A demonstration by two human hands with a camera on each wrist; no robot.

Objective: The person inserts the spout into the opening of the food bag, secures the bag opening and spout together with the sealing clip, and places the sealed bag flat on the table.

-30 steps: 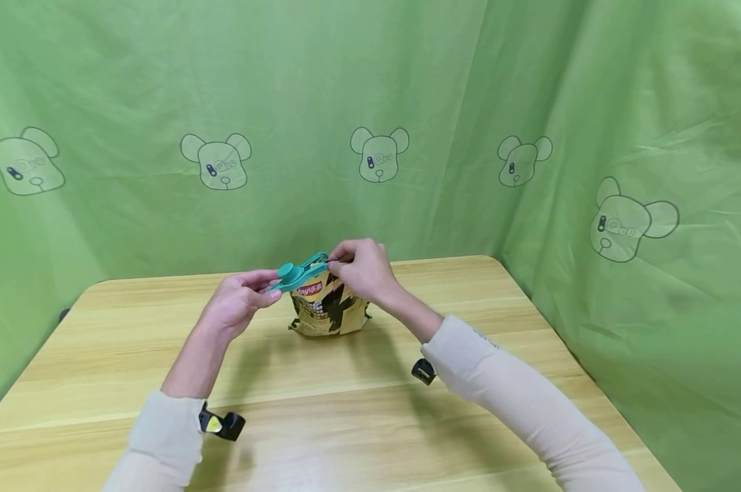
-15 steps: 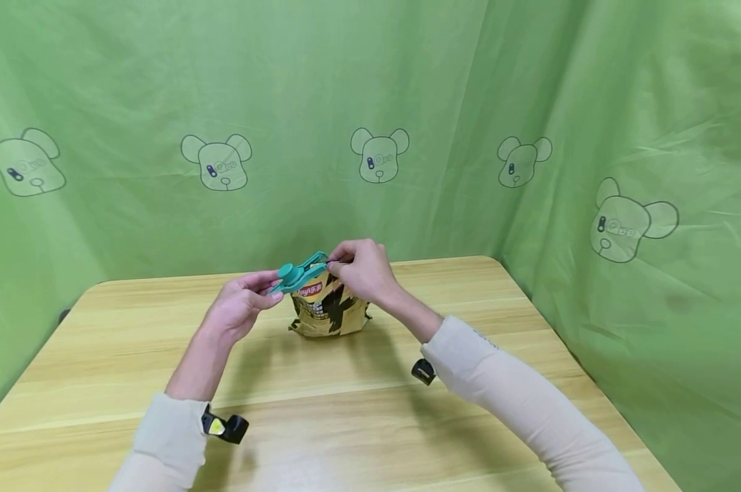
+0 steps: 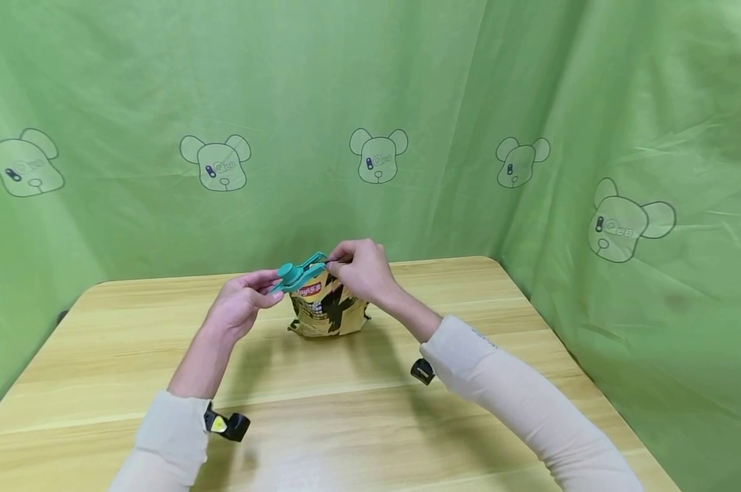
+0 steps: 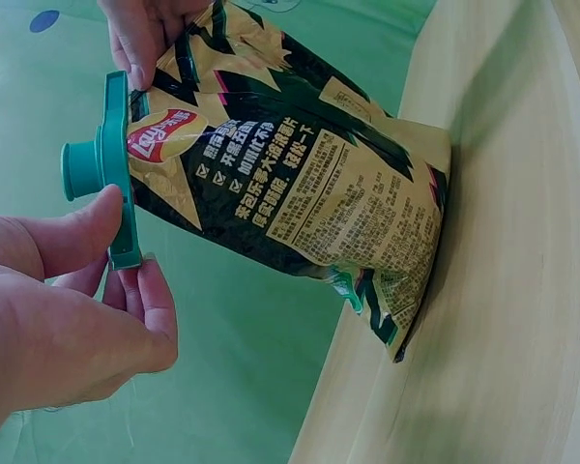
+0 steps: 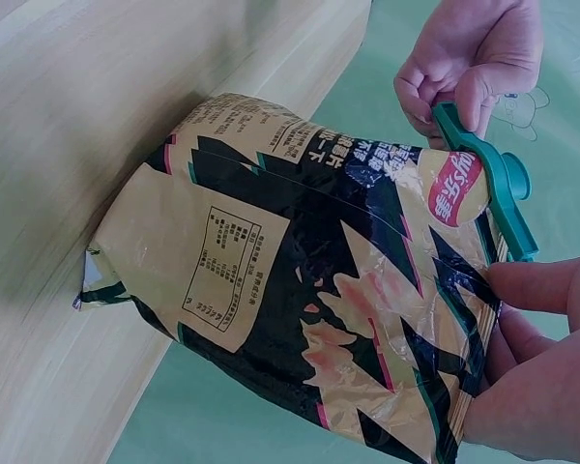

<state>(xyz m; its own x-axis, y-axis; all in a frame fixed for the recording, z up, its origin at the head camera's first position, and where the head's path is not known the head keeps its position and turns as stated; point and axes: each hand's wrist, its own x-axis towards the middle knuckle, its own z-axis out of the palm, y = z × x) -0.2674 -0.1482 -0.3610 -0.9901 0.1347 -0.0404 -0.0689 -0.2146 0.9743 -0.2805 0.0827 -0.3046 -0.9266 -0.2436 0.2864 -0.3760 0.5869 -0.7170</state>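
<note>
A yellow and black chip bag (image 3: pixel 329 313) stands upright on the wooden table, its red logo facing forward. My left hand (image 3: pixel 240 304) pinches one end of a teal bag clip (image 3: pixel 292 275), thumb on one side and fingers on the other. The clip's two arms are spread apart at the bag's top left corner, and its round knob faces up. In the right wrist view the clip (image 5: pixel 503 188) lies along part of the bag's top edge. My right hand (image 3: pixel 366 273) pinches that top edge to the right of the clip. Its fingertips are partly hidden behind the bag in the right wrist view.
The wooden table (image 3: pixel 321 430) reaches back to a green curtain (image 3: pixel 303 82) printed with bear heads. More curtain hangs along both sides. A black wrist camera (image 3: pixel 227 425) sits at the left cuff, and another black camera (image 3: pixel 422 371) at the right cuff.
My left forearm has shifted slightly to the right. Both hands keep their hold, and the clip and the chip bag look nearly the same.
</note>
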